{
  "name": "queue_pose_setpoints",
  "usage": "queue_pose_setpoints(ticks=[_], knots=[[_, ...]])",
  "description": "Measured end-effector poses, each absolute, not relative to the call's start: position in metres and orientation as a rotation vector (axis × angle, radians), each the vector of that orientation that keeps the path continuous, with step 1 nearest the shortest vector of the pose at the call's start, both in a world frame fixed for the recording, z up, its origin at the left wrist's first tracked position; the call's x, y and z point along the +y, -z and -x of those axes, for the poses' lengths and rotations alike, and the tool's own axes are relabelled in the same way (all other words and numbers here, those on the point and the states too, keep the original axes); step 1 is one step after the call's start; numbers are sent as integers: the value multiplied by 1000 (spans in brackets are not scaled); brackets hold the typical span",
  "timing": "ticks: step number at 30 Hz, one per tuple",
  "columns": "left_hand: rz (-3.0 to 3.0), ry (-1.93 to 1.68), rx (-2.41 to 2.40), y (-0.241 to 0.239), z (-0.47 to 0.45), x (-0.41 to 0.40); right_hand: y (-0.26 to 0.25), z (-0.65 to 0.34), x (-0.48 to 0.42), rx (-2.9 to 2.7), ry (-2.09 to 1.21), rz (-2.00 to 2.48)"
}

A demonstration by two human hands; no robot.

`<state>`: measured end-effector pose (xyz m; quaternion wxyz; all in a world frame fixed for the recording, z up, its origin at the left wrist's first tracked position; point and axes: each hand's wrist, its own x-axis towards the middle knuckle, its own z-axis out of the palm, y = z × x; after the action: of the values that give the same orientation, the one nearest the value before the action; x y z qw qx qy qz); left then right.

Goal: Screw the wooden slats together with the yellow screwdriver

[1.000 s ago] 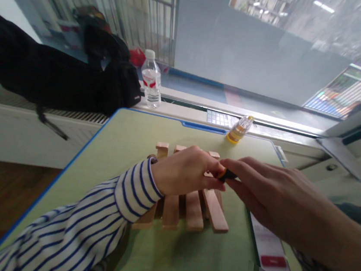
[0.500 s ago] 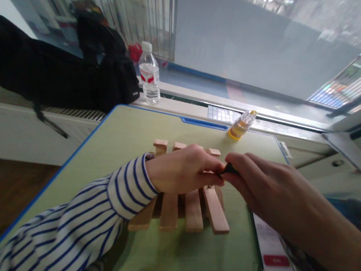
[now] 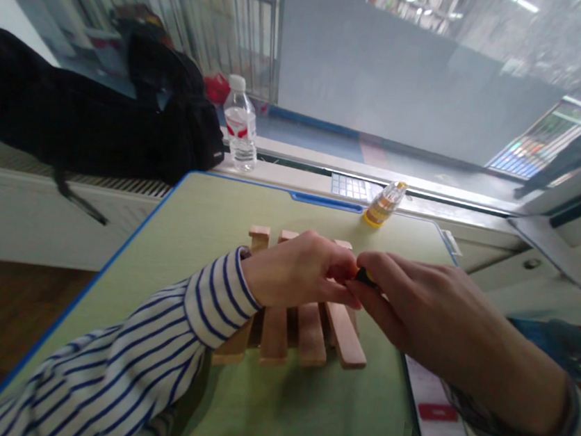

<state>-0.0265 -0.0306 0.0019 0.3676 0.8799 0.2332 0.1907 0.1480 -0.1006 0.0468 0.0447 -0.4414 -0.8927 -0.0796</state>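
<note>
My right hand (image 3: 417,299) is closed around a small black tool handle with a bit of yellow (image 3: 366,277); most of it is hidden in the fingers. My left hand (image 3: 306,269) pinches thumb and forefinger together right at the front of that handle, and what lies between those fingertips is hidden. Both hands meet above a small wooden frame of slats (image 3: 311,336). Several pale slats stick out toward me from under my left hand, the rightmost one slanted. Their far ends show beyond my left hand.
The frame stands on a pale green table with a blue edge (image 3: 106,270). A phone (image 3: 439,410) lies at the right. A small yellow-capped bottle (image 3: 384,204) stands at the far edge; a water bottle (image 3: 240,128) and black bag (image 3: 176,114) are on the sill.
My right hand has turned slightly around the handle, so a bit of yellow now shows. My left hand stays pinched at nearly the same spot. The view has shifted a little.
</note>
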Motion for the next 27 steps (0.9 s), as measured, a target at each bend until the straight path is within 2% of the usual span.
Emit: queue_pose_setpoints(ticks=[5, 13, 27], knots=[[-2193, -452, 594, -3, 27, -31, -56, -153, -97, -2759, 99, 1240], [-2158, -446, 558, -1, 27, -30, -48, -158, -96, -2778, 66, 1174], [-2226, -406, 445, 0, 29, -28, -35, -149, -102, -2549, 186, 1258]])
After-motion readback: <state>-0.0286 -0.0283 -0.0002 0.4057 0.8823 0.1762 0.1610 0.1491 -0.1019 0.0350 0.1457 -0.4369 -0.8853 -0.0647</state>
